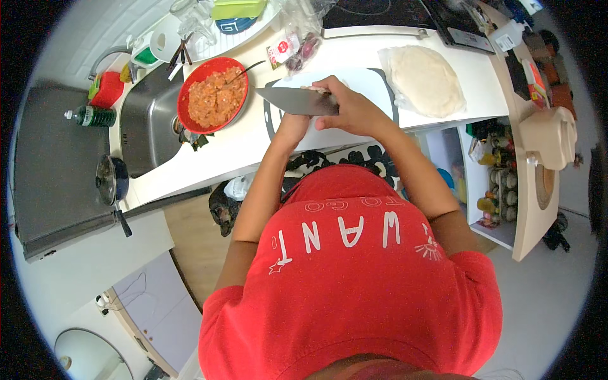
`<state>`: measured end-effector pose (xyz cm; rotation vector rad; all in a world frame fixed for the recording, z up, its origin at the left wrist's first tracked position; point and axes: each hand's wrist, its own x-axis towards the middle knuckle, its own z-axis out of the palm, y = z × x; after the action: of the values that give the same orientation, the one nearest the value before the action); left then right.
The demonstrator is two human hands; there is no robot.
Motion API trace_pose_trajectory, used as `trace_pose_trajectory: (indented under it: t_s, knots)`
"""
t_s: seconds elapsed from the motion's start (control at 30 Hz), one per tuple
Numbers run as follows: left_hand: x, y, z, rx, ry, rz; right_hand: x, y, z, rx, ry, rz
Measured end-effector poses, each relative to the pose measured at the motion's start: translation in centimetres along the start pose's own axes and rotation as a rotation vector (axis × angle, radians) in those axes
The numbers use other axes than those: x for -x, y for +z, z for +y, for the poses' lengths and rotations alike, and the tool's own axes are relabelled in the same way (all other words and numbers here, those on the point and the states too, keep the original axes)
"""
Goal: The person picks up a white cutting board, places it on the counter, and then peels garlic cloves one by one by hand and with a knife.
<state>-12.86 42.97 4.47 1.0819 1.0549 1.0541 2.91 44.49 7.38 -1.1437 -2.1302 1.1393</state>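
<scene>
My right hand (354, 107) grips a kitchen knife (289, 99) with a broad steel blade. Its tip points left, and the handle is hidden in my palm. Beneath the blade is my left hand (295, 127); the knife covers its fingers, so its hold cannot be seen. Both hands are over a white chopping board (368, 88) with a dark grey border. Small pale food pieces (313, 89) show just beyond the blade, partly hidden. Left of the board stands a red bowl (182, 107) of orange minced mixture (213, 99), with a dark-handled utensil (251, 67) in it.
Right of the board lies a plastic bag of round pale dough sheets (422, 80). Behind it are bagged red onions (304, 54) and a black cooktop (375, 14). A steel sink (149, 118) and a lidded pan (111, 180) are left. Lower right, a drawer (475, 180) with jars stands open.
</scene>
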Motion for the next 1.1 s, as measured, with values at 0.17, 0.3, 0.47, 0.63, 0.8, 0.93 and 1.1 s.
trace_pose_trajectory:
  t_s: [0.17, 0.3, 0.47, 0.63, 0.8, 0.93, 1.1]
  knots:
    - [0.0, 0.1, 0.1, -0.307, 0.098, -0.039, -0.4, 0.8, 0.2, 0.024, 0.053, 0.088]
    - [-0.8, -1.1, -1.4, -0.549, 0.248, -0.043, -0.6, 1.3, 1.1, -0.036, 0.037, 0.128]
    - [-1.8, -1.7, -1.8, -0.253, 0.096, -0.202, -0.4, 0.2, 2.7, -0.602, 0.244, -0.030]
    - [-2.4, -2.6, -2.2, 0.187, -0.210, -0.232, -0.4, -1.1, 1.9, -0.947, 0.349, -0.219]
    - [-2.2, -2.2, -1.6, 0.238, -0.258, -0.099, -0.8, 0.3, 1.0, -0.817, 0.328, -0.129]
    - [-1.6, -2.5, -1.4, 0.183, -0.192, -0.081, -1.0, 0.6, 0.6, -0.808, 0.343, -0.102]
    - [-0.8, -3.5, -1.6, 0.124, -0.120, -0.055, -2.4, 0.9, 1.3, -0.681, 0.312, 0.005]
